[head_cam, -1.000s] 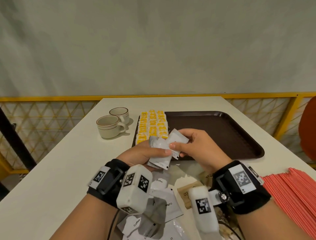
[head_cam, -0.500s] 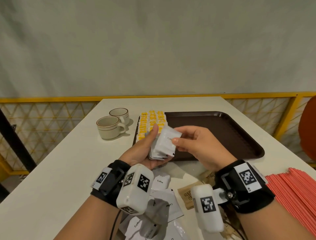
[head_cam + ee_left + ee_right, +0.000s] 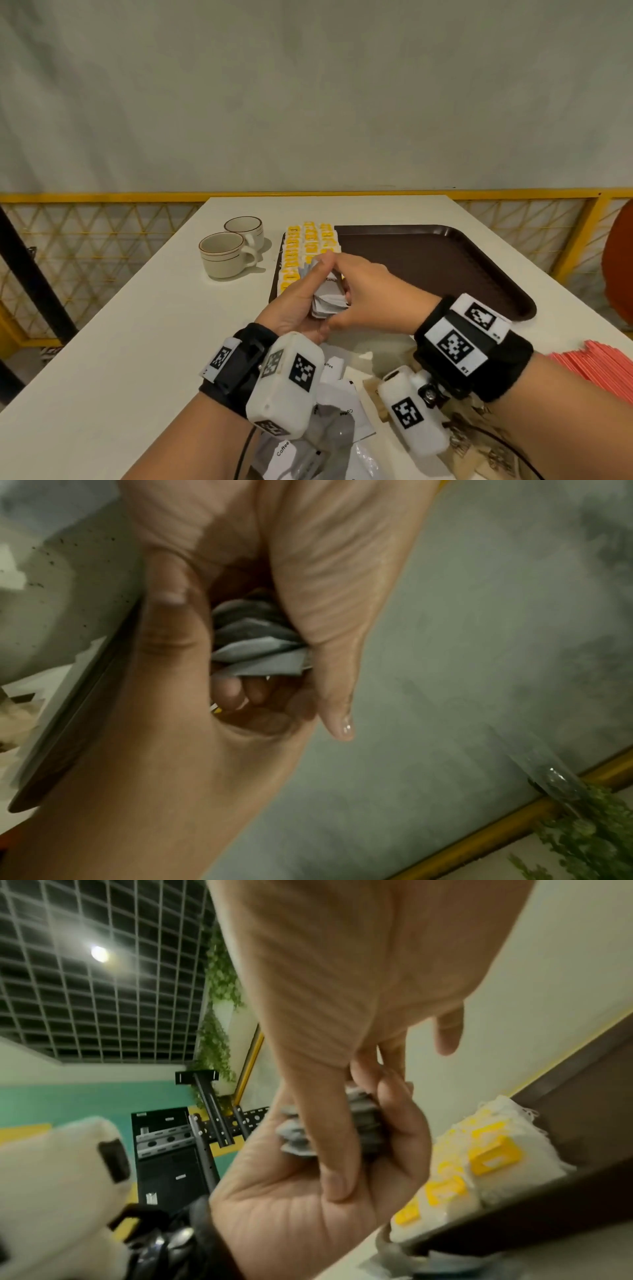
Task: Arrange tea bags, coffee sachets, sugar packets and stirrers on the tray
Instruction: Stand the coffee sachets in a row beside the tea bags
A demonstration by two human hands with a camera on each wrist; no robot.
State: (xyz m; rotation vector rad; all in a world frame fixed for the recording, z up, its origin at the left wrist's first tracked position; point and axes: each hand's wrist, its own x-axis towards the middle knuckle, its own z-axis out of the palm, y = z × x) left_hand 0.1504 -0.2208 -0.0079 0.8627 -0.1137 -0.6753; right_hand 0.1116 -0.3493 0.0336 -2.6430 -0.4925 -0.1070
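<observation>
A stack of white coffee sachets [image 3: 328, 298] is held between both hands over the near left edge of the brown tray [image 3: 445, 270]. My left hand [image 3: 306, 291] cups the stack from the left, thumb up along its side. My right hand [image 3: 364, 291] grips it from the right, thumb underneath. In the left wrist view the sachets [image 3: 257, 645] show edge-on between thumb and fingers; in the right wrist view the sachets [image 3: 295, 1135] sit in the left palm. Tea bags [image 3: 308, 245] with yellow tags lie in rows on the tray's left side, the same tea bags [image 3: 486, 1150] showing close by.
Two cream cups [image 3: 226, 254] stand left of the tray. Loose coffee sachets [image 3: 337, 406] and brown sugar packets [image 3: 479, 448] lie on the white table under my wrists. Red stirrers [image 3: 603, 368] are piled at the right edge. A yellow railing [image 3: 102, 198] runs behind the table.
Both hands moved forward and closer together. The right hand, which was laying a sachet on the stack in the left palm, now closes round the stack with the left.
</observation>
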